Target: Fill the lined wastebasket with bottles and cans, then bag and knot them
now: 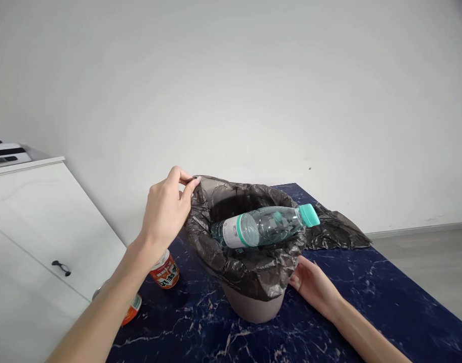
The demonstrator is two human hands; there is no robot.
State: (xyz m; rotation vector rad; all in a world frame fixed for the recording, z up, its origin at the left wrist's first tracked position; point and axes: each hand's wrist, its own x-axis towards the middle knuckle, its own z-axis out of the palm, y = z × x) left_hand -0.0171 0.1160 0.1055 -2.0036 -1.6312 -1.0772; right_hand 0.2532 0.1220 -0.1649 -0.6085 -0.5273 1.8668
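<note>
My left hand (168, 204) pinches the rim of a black plastic bag (249, 269) between thumb and fingers, lifting its left edge. That bag lines a grey-brown trash bin (255, 307), with its edge folded out over the top. A clear plastic bottle (279, 225) with a turquoise cap lies tilted in the bag's mouth, cap end sticking out to the right. Low on the bin's right side, my right hand (316, 287) holds it with curled fingers. Some of those fingertips are hidden by the bin and bag.
Left of the bin stands a red and orange can (166, 272); another can (134, 307) is partly behind my left forearm. More black plastic (338, 229) lies on the dark blue marbled table (382, 287) at right. A white cabinet (45, 217) borders the left, a wall behind.
</note>
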